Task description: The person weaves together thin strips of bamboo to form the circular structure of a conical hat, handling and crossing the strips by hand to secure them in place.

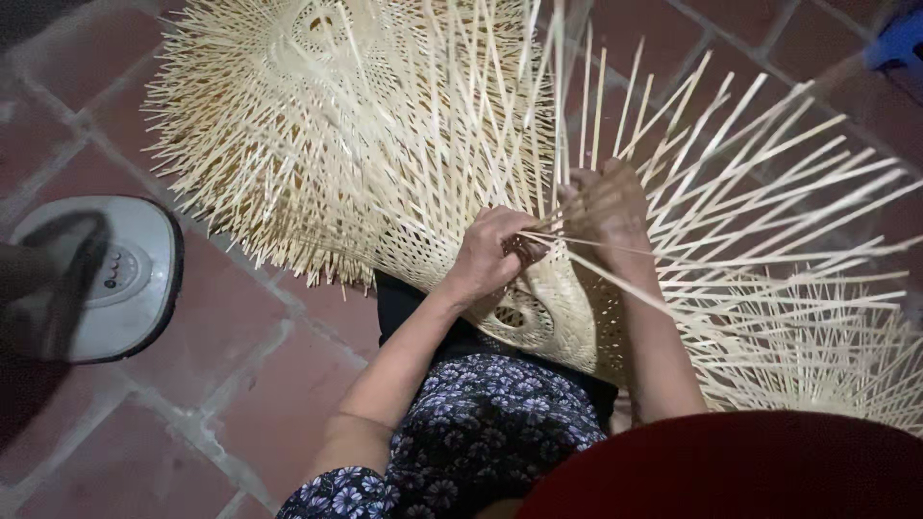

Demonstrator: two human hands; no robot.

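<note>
- The person sits over a red tiled floor [240, 365] with a half-woven bamboo piece [538, 308] resting on the lap, its open lattice centre near the knees and loose pale strips [769, 192] fanning out to the right and upward.
- The left hand [490, 255] lies on the woven part, fingers curled narrow and pinching a thin strip at the edge of the weave.
- The right hand [611, 216] is just beside it, behind several upright strips; its fingers are bent among them, gripping strips, though which ones cannot be told.
- A second woven bamboo piece [327, 115] with bristling ends lies on the floor beyond, touching the first.
- A white fan base [115, 279] with a button panel stands on the tiles to the left.
- A dark floral garment [481, 432] covers the lap.
</note>
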